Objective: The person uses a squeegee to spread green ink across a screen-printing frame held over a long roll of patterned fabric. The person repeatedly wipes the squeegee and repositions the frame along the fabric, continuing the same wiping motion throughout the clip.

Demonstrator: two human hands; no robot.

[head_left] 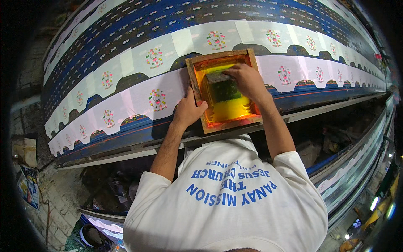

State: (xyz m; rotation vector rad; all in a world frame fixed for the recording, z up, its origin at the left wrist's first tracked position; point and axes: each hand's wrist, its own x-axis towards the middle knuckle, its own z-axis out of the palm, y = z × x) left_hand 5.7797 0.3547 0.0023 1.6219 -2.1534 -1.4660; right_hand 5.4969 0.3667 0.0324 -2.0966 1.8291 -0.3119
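A wooden-framed printing screen (232, 125) lies tilted over a row of pale cut fabric pieces at the table's near edge. Yellow ink (228, 111) spreads over its mesh, with orange along the inner borders. My left hand (188, 110) grips the frame's left side, thumb toward the inside and fingers along the outer edge. Inside the frame, my right hand (247, 80) is closed on the top edge of a squeegee (217, 78). The squeegee stands in the upper middle of the screen, a dark green patch just below its grey edge. My right fingertips are partly hidden.
Pinkish-white fabric pieces (134, 103) with small colourful cartoon prints line the near row; whiter printed pieces (184, 40) lie behind. The long blue table (302, 97) has a metal rail (113, 157) along its front. A white bucket (87, 236) stands at lower left.
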